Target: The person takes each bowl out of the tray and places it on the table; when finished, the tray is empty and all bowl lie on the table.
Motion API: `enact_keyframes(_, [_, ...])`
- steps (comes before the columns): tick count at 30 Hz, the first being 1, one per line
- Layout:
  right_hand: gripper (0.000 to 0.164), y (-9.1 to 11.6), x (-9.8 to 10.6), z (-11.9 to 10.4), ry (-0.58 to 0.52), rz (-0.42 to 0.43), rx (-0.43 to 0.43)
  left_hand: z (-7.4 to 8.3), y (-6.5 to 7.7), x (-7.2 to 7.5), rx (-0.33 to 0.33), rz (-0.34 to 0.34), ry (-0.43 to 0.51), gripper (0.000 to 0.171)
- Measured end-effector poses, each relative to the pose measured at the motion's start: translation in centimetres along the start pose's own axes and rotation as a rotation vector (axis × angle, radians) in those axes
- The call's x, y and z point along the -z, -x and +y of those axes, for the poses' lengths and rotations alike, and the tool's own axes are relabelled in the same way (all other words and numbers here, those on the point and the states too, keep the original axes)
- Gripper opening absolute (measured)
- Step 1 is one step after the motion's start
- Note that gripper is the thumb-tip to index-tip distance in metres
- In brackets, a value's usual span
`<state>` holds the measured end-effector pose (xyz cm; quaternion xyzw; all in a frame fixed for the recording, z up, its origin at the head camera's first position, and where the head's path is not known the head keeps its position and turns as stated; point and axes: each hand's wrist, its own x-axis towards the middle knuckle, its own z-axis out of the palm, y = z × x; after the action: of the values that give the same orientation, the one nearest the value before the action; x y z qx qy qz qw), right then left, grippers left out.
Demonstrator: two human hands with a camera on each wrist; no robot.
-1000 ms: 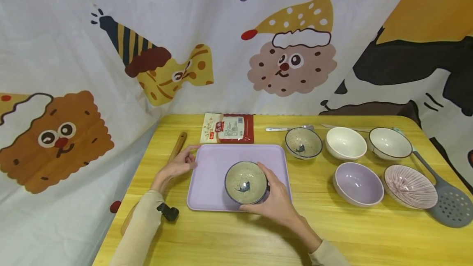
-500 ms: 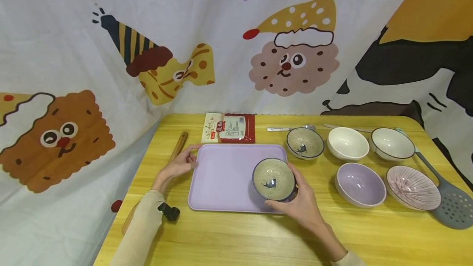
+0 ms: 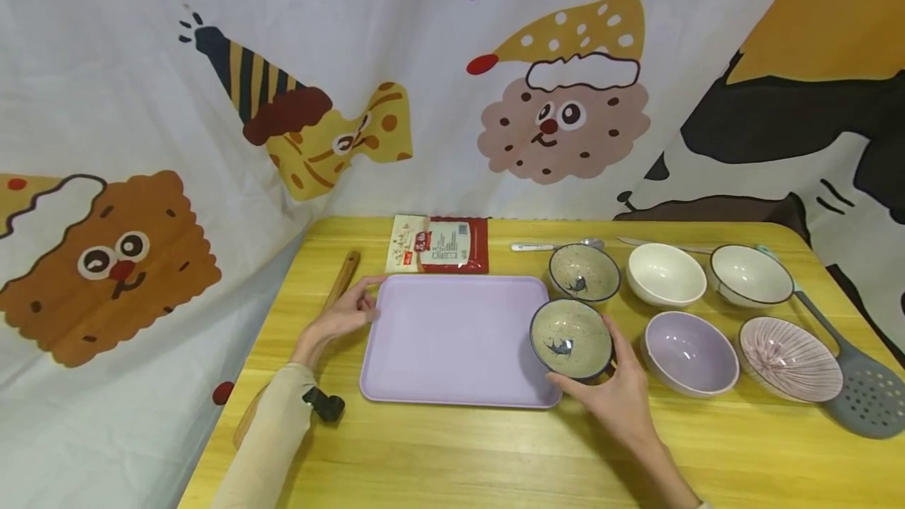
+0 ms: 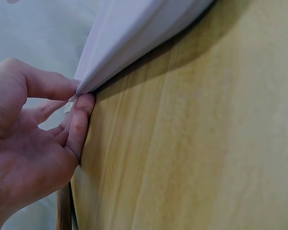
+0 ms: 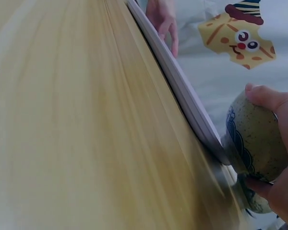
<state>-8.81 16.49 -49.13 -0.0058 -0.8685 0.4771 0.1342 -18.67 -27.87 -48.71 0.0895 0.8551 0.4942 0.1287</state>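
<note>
My right hand [image 3: 618,391] grips a speckled beige bowl [image 3: 569,340] with a dark blue rim and a blue fish-like motif inside. This bowl overlaps the right edge of the lilac tray [image 3: 452,340] in the head view. In the right wrist view the thumb and fingers spread round the bowl's outer wall [image 5: 259,136], beside the tray's end. My left hand [image 3: 342,316] is at the tray's left edge, its fingertips [image 4: 84,103] pinching the rim in the left wrist view. Just behind the held bowl stands a matching speckled bowl [image 3: 584,273].
To the right are a white bowl [image 3: 666,275], a dark-rimmed white bowl [image 3: 752,275], a purple bowl [image 3: 690,353], a striped bowl [image 3: 790,360] and a grey slotted turner [image 3: 870,395]. A red-and-cream packet [image 3: 438,244] and a spoon [image 3: 533,247] lie behind. A wooden-handled utensil [image 3: 342,281] lies left.
My right hand has carried the speckled bowl rightward, from over the tray's middle to its right edge. My left hand has stayed at the tray's left edge.
</note>
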Motion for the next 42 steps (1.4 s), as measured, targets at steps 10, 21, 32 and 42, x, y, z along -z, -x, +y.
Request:
enact_keyframes(10, [0.121, 0.1, 1.0, 0.5, 0.014, 0.101, -0.025, 0.0, 0.1, 0.1, -0.07, -0.012, 0.009, 0.064])
enact_keyframes(21, [0.121, 0.2, 0.8, 0.9, 0.057, 0.168, -0.009, 0.2, -0.3, -0.1, -0.013, -0.002, -0.016, 0.065])
enact_keyframes(32, [0.117, 0.5, 0.8, 1.1, 0.069, 0.184, -0.054, 0.0, -0.6, -0.2, -0.014, -0.008, -0.026, 0.065])
enact_keyframes(42, [0.121, 0.3, 0.5, 0.5, 0.152, 0.107, 0.003, -0.2, 0.0, 0.4, 0.02, 0.035, -0.046, 0.065])
